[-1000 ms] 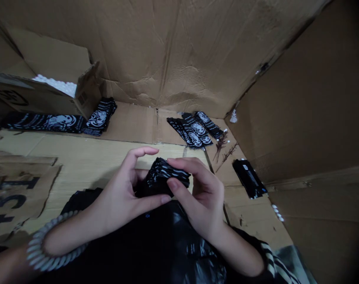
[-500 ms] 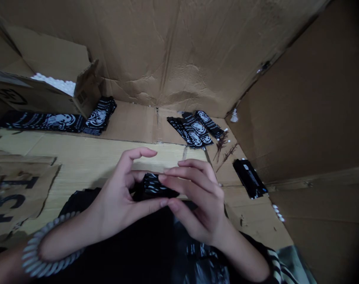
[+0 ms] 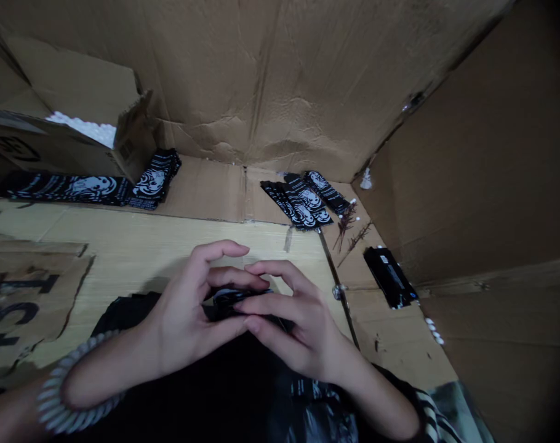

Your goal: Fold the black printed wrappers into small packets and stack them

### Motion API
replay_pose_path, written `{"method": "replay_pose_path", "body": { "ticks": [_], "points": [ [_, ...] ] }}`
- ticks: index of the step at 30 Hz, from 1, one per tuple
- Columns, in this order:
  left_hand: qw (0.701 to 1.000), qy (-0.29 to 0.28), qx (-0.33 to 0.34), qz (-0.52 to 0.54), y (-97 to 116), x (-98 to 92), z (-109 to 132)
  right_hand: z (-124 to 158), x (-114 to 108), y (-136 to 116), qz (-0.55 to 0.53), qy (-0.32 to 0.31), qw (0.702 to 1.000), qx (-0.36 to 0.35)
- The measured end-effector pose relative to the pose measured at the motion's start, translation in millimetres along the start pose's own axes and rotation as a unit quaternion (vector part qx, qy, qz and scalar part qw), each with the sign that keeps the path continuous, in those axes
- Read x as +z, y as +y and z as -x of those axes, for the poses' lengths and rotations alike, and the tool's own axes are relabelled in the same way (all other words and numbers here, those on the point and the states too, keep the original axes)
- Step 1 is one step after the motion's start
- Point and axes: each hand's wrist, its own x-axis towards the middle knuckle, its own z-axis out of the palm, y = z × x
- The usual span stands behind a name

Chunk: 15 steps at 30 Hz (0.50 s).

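A small black packet bundle (image 3: 223,298) with white print is held between my two hands, just above my lap. My left hand (image 3: 194,301) closes on its left end, thumb below and fingers above, with the index finger raised off it. From the other side, my right hand (image 3: 293,314) pinches it with thumb and fingers, the fingertips of both hands almost meeting. The fingers cover most of the bundle, so I cannot tell how many packets it has. Beneath my wrists lies dark, shiny plastic (image 3: 324,412).
An open cardboard box (image 3: 68,144) with white foam bits stands back left. Printed black packets (image 3: 84,186) lie before it, and more black packets (image 3: 308,200) lie back centre. Brown twigs (image 3: 349,234) and a black pouch (image 3: 388,277) are at right. Cardboard walls (image 3: 206,74) enclose the surface.
My right hand has moved left and its fingers have closed further over the bundle. The left fingers have come down onto it. The bundle has tipped flatter and shows less of its printed edges.
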Motion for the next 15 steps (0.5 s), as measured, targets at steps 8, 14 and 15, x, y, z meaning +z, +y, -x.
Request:
{"method": "replay_pose_path", "body": {
  "ticks": [8, 14, 15],
  "points": [
    [0.994, 0.044, 0.03, -0.099, -7.9, -5.3, 20.6, 11.4, 0.6, -6.3, -0.038, -0.001, 0.999, -0.017],
    [0.994, 0.048, -0.028, -0.093, 1.3, -10.4, 37.6, 18.1, 4.8, -3.7, -0.056, 0.023, 0.997, 0.042],
    [0.994, 0.056, -0.025, -0.089, 3.3, -9.7, 39.8, 18.6, 5.9, -3.0, -0.062, 0.021, 0.997, 0.043]
  ]
}}
